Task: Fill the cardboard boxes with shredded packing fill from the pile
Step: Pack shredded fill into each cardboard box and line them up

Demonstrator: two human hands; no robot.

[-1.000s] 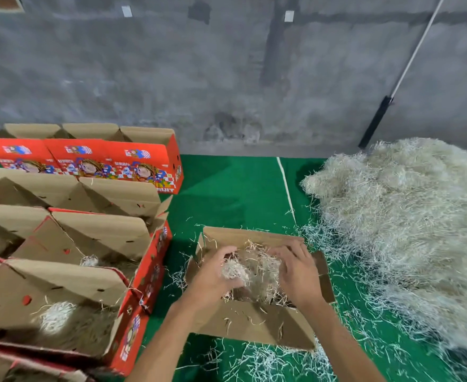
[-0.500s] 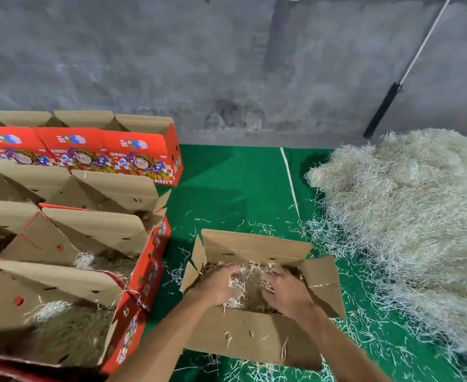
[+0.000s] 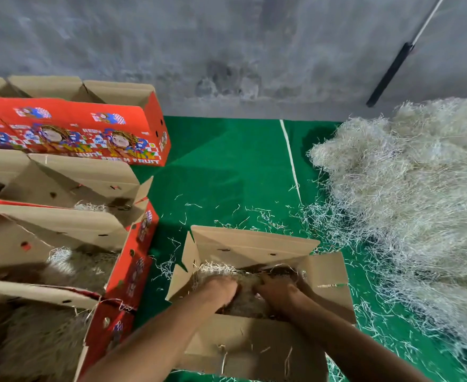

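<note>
An open cardboard box [image 3: 254, 248] stands on the green floor in front of me, flaps up. Both my hands are down inside it on shredded fill [image 3: 215, 270]. My left hand [image 3: 221, 289] presses on the fill at the box's left half. My right hand [image 3: 278, 292] presses beside it at the middle; the fingertips of both are buried in the shreds. The big pale pile of shredded fill [image 3: 408, 194] lies to the right, about a box width from the open box.
Rows of red printed fruit boxes [image 3: 133, 260] with open flaps stand at the left, several holding fill. Loose shreds litter the green mat [image 3: 227, 172]. A grey wall [image 3: 227, 51] closes the back, with a black-handled pole [image 3: 392, 70] leaning on it.
Both hands have sunk from rim height deep into the box, pushing the clump of fill down. The view has tilted down and drawn closer.
</note>
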